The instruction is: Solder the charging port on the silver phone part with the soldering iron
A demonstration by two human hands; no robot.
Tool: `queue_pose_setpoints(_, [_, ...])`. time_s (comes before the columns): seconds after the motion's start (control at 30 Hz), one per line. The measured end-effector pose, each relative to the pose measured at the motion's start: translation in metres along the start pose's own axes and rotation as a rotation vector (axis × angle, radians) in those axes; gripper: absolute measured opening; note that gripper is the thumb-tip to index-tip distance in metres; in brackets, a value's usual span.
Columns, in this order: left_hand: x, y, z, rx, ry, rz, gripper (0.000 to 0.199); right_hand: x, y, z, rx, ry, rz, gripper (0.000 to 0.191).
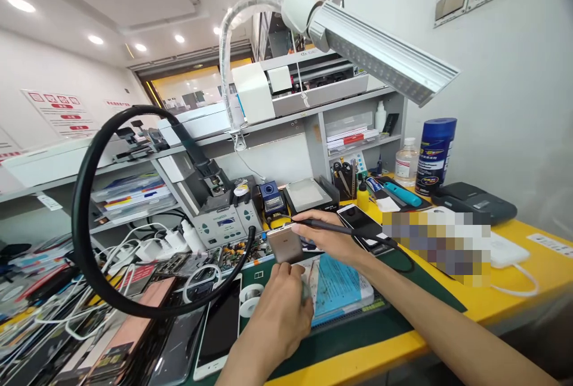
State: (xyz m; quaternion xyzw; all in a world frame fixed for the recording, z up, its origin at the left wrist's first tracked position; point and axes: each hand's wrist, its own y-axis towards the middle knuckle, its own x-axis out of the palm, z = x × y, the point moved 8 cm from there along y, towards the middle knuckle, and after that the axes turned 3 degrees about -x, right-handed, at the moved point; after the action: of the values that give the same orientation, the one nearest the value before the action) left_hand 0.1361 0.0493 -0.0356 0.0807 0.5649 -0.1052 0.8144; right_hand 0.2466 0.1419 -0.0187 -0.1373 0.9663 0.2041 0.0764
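My right hand [329, 234] is closed around a slim black soldering iron [331, 227], whose cable trails off to the right. The iron's thin tip points left, above the top edge of a gold-backed smartphone [285, 247] standing tilted up. My left hand [282, 308] is closed just in front of the phone's lower edge, and its curled fingers hide whatever they hold. To its left stands a spool of solder wire [251, 302]. Under and beside the hands lies a blue-printed packet [338, 284] on the green mat [349, 344].
A white phone [219, 332] lies left, beside stacked phone parts [138, 314]. A black hose [80, 225] loops from the rework station [224, 222]. Another phone [364, 225], a yellow bottle [363, 193] and a blue spray can [434, 156] stand or lie right. A lamp [380, 46] hangs overhead.
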Motion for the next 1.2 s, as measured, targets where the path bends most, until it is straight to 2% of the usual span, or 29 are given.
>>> queue_pose_setpoints(0.2, [0.007,-0.011,-0.009,-0.051,-0.162,0.091,0.028,0.001,-0.002,0.000,-0.035,0.006,-0.002,0.023])
queue_pose_setpoints(0.3, [0.002,-0.019,-0.013,-0.079,-0.259,0.160,0.022,0.002,-0.003,0.001,-0.040,0.017,-0.004,0.022])
queue_pose_setpoints(0.37, [-0.010,-0.025,-0.020,-0.103,-0.340,0.216,0.022,0.002,-0.003,0.001,-0.043,0.022,-0.003,0.022])
queue_pose_setpoints(0.47, [-0.036,-0.031,-0.042,-0.161,-0.504,0.258,0.033,0.002,-0.003,-0.002,-0.052,0.029,-0.006,0.022])
queue_pose_setpoints(0.6, [-0.065,-0.022,-0.075,-0.235,-0.709,0.176,0.044,0.001,-0.004,-0.005,-0.039,0.052,0.003,0.028])
queue_pose_setpoints(0.7, [-0.076,-0.008,-0.090,-0.252,-0.792,0.124,0.044,-0.001,-0.005,-0.004,-0.012,0.078,0.016,0.031])
queue_pose_setpoints(0.93, [-0.071,0.018,-0.097,-0.226,-0.978,0.045,0.045,0.003,-0.006,0.008,0.030,0.157,-0.033,0.030])
queue_pose_setpoints(1.2, [-0.065,0.025,-0.101,-0.277,-1.108,0.061,0.040,0.005,-0.009,0.008,0.044,0.204,0.004,0.023])
